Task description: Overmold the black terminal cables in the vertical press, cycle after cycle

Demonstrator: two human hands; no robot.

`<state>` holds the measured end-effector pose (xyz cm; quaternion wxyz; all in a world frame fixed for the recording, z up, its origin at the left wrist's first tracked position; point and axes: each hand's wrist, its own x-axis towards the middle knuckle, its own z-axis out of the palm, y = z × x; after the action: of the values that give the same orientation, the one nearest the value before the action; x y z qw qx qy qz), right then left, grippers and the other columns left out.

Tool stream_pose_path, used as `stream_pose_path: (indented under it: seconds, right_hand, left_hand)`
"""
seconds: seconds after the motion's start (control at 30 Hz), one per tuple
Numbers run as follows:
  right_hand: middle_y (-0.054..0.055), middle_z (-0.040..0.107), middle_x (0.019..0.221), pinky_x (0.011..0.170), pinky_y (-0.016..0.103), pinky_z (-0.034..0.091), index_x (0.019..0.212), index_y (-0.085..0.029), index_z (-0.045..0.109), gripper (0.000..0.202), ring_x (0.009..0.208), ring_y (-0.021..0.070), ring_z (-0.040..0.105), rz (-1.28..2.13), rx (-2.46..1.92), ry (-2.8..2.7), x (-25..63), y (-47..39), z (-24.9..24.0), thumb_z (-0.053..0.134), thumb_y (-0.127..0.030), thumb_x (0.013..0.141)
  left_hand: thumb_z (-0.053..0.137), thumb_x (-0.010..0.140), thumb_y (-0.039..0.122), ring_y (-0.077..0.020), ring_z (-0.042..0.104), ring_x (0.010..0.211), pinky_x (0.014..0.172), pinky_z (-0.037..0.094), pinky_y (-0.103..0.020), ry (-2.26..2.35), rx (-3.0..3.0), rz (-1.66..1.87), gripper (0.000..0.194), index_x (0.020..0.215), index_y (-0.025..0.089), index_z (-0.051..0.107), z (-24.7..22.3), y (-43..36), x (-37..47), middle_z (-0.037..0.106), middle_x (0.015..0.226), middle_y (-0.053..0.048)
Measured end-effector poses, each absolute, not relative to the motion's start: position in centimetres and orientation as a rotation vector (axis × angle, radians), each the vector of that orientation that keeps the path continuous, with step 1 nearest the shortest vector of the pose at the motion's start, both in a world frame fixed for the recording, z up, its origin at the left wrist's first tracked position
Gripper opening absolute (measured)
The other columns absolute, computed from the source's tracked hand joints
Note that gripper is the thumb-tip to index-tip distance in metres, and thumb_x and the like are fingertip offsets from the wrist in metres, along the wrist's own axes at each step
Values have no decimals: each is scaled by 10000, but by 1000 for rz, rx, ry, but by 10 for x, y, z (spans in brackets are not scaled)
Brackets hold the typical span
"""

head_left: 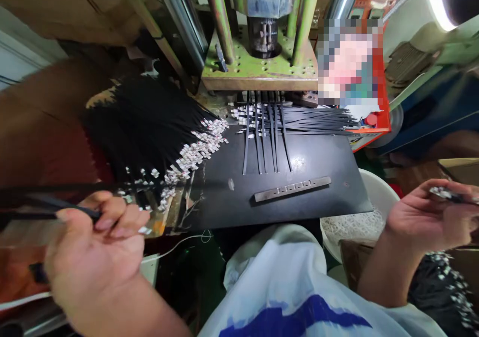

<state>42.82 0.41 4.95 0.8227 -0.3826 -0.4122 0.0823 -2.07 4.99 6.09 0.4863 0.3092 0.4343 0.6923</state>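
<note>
My left hand (101,242), at the lower left, is closed with a black flat cable (80,208) pinched between thumb and fingers. A small white end shows just past its fingertips. Over at the right edge, my right hand (426,217) is closed around a bunch of silvery cable ends (443,193), slightly blurred. Between the hands, a slotted metal bar (294,189) lies on the black worktop (232,202), touched by neither hand. Behind it, several black flat cables (258,152) extend from under the press toward me, crossing a sideways bundle (318,120).
A large heap of black cables with white ends (198,147) covers the left side. The press's green plate (262,72) stands at the back. A white bucket (381,187) with pale scraps is beside the worktop, and more cables (437,287) lie lower right.
</note>
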Motion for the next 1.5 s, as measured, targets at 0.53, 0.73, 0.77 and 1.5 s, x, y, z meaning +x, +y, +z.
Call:
stream_pose_path:
  seconds: [0.53,0.73,0.77,1.5]
  right_hand:
    - [39,709,1003,908,372,511,989,-233,636,199,1035,196,658,394,-1174,-1991,358,31,25,519,-95,908]
    - [67,680,988,873,341,494,974,-214,595,106,971,185,632,344,-1296,-2020,351,32,30,520,-154,930]
    - [71,675,984,860,332,495,973,-208,589,110,955,182,627,337,-1309,-2032,351,32,31,507,-147,933]
    - [138,612,1306,1030,380,448,997,-187,643,257,1196,232,583,165,-1418,-2164,454,142,49,424,-126,876]
  left_hand:
    - [585,901,126,-171,671,1034,941,546,-313,794,2000,1250,194,1028,234,683,52,54,130,705,1073,-28]
    - [606,877,104,-140,697,962,903,557,-240,839,2182,1240,151,994,184,657,24,56,153,730,1015,-35]
    - [615,868,92,-145,696,968,910,556,-245,861,2200,1256,152,990,176,651,23,55,154,730,1000,-40]
    - [519,952,187,-192,674,1079,986,535,-345,951,2611,1018,207,1146,135,569,21,66,138,734,1062,-70]
